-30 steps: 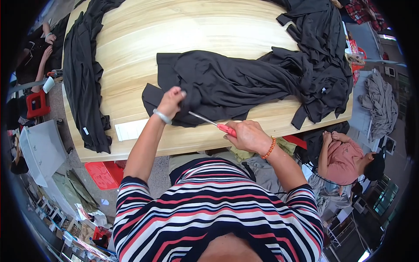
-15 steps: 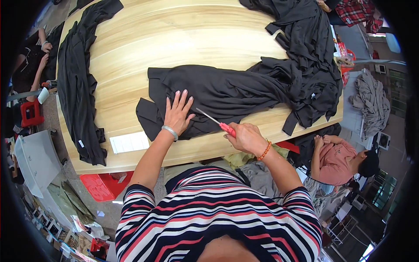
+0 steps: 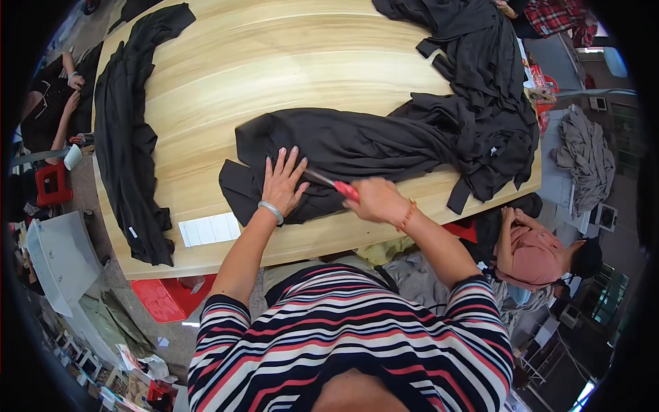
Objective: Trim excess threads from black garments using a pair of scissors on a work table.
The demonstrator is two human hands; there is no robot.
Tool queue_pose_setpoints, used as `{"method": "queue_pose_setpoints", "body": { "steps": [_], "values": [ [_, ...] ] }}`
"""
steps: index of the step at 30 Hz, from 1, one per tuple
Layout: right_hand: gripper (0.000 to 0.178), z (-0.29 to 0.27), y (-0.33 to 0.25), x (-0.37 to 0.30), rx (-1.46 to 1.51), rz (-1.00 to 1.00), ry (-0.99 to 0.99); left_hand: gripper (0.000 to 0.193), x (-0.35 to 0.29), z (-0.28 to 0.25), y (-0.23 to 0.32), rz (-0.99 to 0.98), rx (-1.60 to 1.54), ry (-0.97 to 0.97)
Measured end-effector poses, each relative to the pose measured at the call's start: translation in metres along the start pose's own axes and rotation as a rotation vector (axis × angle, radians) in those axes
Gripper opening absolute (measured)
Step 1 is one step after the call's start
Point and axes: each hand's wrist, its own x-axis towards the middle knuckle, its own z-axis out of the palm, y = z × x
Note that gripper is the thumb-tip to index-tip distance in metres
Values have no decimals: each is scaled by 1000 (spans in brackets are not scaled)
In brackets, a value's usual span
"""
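A dark garment (image 3: 357,141) lies across the wooden table, its folded end toward the left. My left hand (image 3: 282,182) is flat on that end with the fingers spread. My right hand (image 3: 379,201) grips a red-handled screwdriver (image 3: 347,190). Its slim metal shaft slants up and left across the cloth, toward my left thumb. The shaft is smeared by motion, and its tip is hard to make out against the dark fabric.
A heap of dark garments (image 3: 484,75) joins this one at the right. Another dark garment (image 3: 123,144) lies along the left edge. A white paper sheet (image 3: 209,230) lies near the front edge. A person in pink (image 3: 532,254) sits at the right; a red stool (image 3: 165,299) stands below the table.
My right hand has moved slightly left with the screwdriver, bringing its shaft close to my left hand. The garment's left end has shifted and its upper corner has changed shape.
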Motion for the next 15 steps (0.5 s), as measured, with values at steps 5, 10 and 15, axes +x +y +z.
{"method": "queue_pose_setpoints", "body": {
  "steps": [5,10,15],
  "values": [
    [29,15,11,-52,33,35,-71,60,5,-15,-7,48,-63,21],
    [28,40,27,-61,142,131,82,56,22,-49,-19,185,87,-27],
    [26,47,23,-72,259,152,158,44,55,-61,-49,103,106,275]
  ]
}}
